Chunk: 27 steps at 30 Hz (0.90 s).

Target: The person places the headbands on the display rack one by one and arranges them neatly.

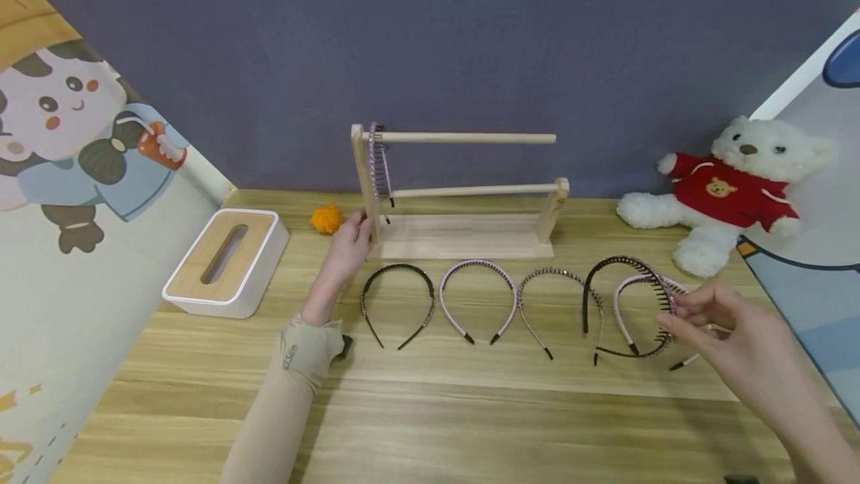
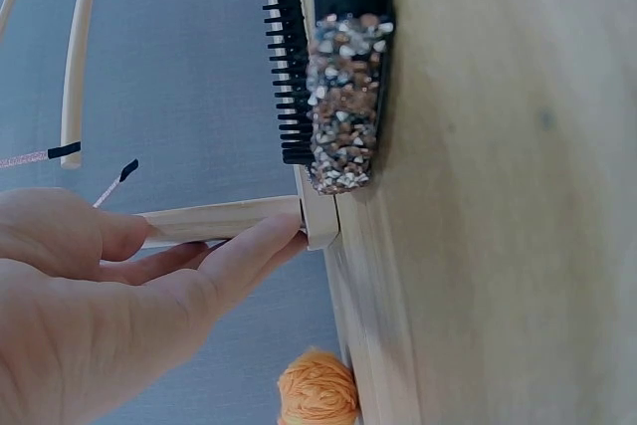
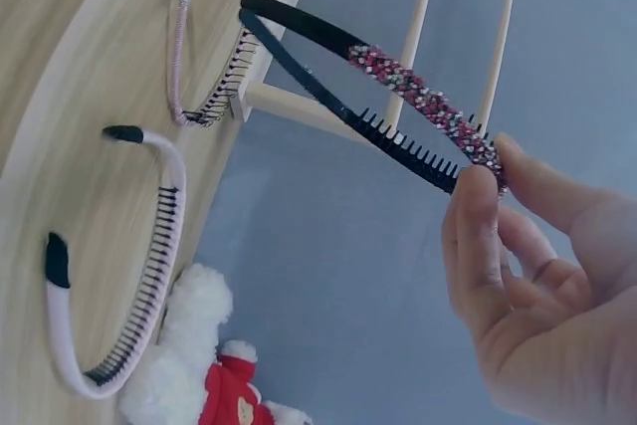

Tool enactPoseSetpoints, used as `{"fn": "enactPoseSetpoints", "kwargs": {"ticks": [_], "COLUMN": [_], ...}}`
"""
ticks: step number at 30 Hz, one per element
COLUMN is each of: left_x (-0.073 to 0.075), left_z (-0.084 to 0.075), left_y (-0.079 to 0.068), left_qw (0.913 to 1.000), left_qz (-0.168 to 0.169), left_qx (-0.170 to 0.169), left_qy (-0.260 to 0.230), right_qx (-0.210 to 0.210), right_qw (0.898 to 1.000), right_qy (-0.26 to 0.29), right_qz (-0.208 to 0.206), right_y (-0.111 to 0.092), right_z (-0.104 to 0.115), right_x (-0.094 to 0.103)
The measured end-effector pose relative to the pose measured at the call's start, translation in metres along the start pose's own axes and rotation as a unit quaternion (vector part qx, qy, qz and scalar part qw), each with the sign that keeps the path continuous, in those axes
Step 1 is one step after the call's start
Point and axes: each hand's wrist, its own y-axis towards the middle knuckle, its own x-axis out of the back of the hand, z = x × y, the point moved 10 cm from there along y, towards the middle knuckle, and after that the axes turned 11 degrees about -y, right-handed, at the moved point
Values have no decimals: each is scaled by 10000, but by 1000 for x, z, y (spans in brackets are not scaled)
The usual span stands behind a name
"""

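My left hand [image 1: 348, 245] grips the left post of a wooden rack [image 1: 463, 246], thumb and fingers on either side of it. A beaded pink headband [image 1: 373, 163] hangs at the left end of the rack's bars. At the right, my right hand [image 1: 725, 320] pinches a dark toothed headband [image 3: 423, 97] by its beaded top, raised above the table. Lying in a row before the rack are a black headband [image 1: 398, 267], a pink headband [image 1: 478, 263] and a beaded headband [image 1: 552, 272]. Another pink headband [image 1: 619, 312] lies partly hidden behind the held one.
A white tissue box [image 1: 269, 267] with a wooden lid stands at the left. An orange yarn ball [image 1: 326, 219] sits beside the rack. A white teddy bear [image 1: 702, 249] in a red top leans at the back right. A dark wall [image 1: 457, 43] rises behind.
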Motion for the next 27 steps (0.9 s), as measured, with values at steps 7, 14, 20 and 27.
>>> {"fn": "enactPoseSetpoints", "kwargs": {"ticks": [7, 14, 20, 27], "left_x": [-1, 1, 2, 1], "left_z": [0, 1, 1, 2], "left_y": [0, 1, 2, 2], "left_qw": [9999, 9999, 9999, 10000], "left_qz": [12, -21, -40, -31], "left_qx": [-33, -14, 3, 5], "left_qy": [126, 108, 101, 67], "right_qx": [-270, -310, -466, -574], "right_qw": [9986, 9916, 9875, 9826], "right_qy": [345, 1020, 1236, 1424], "right_qz": [-301, -737, -861, -1044], "right_y": [8, 20, 30, 40], "right_z": [5, 13, 20, 24], "right_x": [8, 18, 21, 28]}}
